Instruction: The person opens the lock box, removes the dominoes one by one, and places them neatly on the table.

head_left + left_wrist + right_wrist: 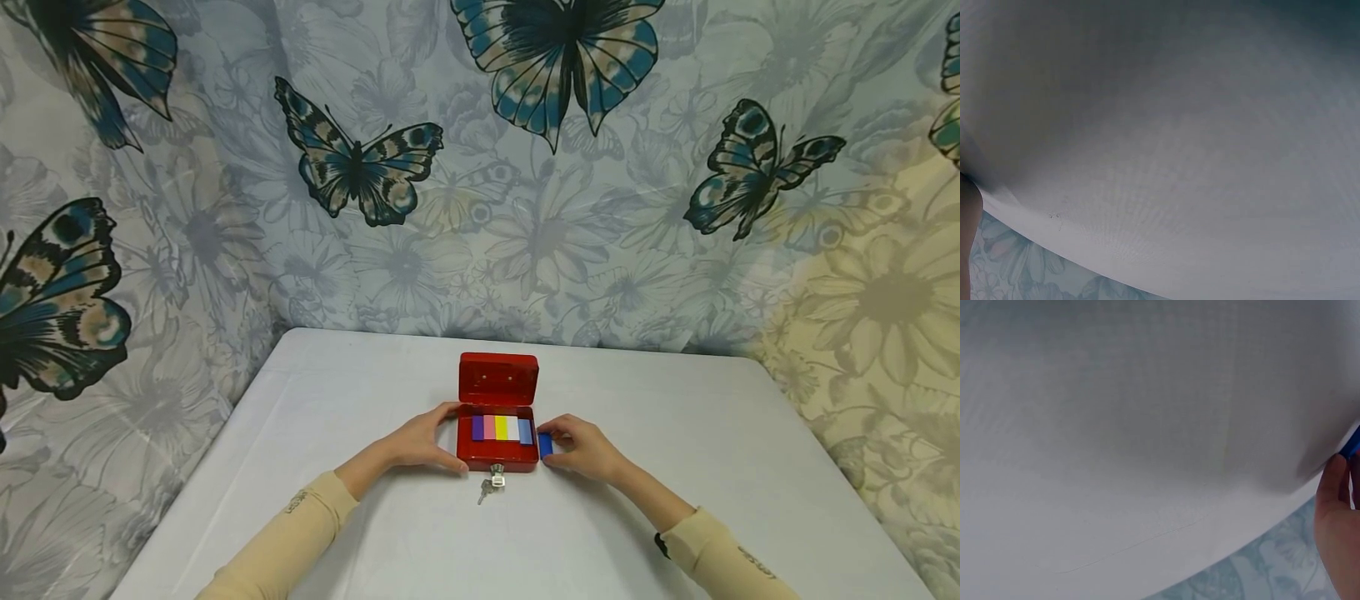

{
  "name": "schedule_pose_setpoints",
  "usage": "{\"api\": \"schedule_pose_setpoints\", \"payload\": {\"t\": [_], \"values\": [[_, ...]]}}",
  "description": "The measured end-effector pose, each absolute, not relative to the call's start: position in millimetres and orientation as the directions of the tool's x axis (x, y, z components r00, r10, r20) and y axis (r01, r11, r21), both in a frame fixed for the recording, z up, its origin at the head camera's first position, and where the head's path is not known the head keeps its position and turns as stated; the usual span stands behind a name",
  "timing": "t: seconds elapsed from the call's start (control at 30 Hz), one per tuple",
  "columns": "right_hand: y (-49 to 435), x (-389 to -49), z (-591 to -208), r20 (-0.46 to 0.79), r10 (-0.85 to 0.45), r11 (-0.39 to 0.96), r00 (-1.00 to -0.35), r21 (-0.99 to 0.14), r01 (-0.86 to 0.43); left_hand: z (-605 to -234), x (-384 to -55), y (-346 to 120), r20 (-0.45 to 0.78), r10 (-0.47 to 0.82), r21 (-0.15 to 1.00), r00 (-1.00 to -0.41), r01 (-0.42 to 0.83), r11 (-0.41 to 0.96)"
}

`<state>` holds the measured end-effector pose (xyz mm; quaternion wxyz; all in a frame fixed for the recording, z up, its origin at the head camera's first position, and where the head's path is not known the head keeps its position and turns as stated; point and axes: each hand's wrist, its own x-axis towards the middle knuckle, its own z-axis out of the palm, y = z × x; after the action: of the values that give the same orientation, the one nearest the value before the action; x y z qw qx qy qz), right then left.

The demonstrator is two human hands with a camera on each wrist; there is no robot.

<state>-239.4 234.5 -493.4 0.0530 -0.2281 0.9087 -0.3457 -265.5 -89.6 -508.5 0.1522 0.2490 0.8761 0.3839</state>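
Left hand (420, 439), spread, is apparently steadying the box (498, 455); right hand (587, 450) is pinching the blue block (545, 444) close beside it.

Printed butterflies (358, 167) adorn the backdrop (540, 292); white cloth (337, 375) lies below.

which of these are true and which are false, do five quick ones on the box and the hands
1. The red box has its lid raised. True.
2. The right hand is empty. False: it pinches a blue piece.
3. The left hand is at the left side of the box. True.
4. The keys lie inside the box. False: they are outside, in front of it.
5. The white piece sits between the yellow piece and the light blue piece. True.
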Motion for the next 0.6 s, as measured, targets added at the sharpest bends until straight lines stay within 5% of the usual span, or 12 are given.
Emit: {"api": "schedule_pose_setpoints", "payload": {"t": [0.6], "values": [[229.4, -237.7, -495.3, 0.033, -0.411, 0.658, -0.911, -0.681, -0.322, -511.2, -267.1, -90.1, -0.080, 0.550, 0.748, -0.831, 0.315, 0.585]]}}
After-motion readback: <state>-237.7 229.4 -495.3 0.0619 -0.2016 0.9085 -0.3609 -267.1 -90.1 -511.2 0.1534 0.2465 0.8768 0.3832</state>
